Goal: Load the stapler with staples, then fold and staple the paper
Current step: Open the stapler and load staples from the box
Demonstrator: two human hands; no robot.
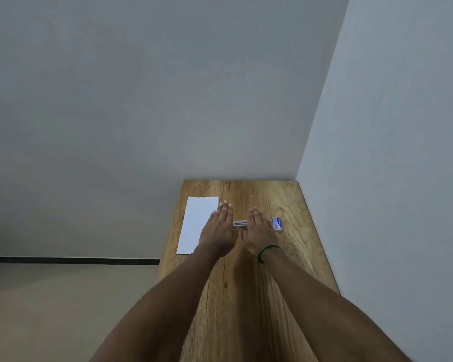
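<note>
Stapler (pixel 240 223) crosswise between my left hand (pixel 218 228) and right hand (pixel 258 229), equally near; both flat, fingers straight, holding nothing.

Table (pixel 249 296) was tan wood grain, dark streaks. Paper (pixel 197 223) was plain white; stapler (pixel 240 223) grey; staple box (pixel 277 224) blue and white; wristband (pixel 266 250) green; wall (pixel 141 100) pale grey; skirting (pixel 76 260) black.

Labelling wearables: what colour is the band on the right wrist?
Green wristband, seen in the head view, the only one.
</note>
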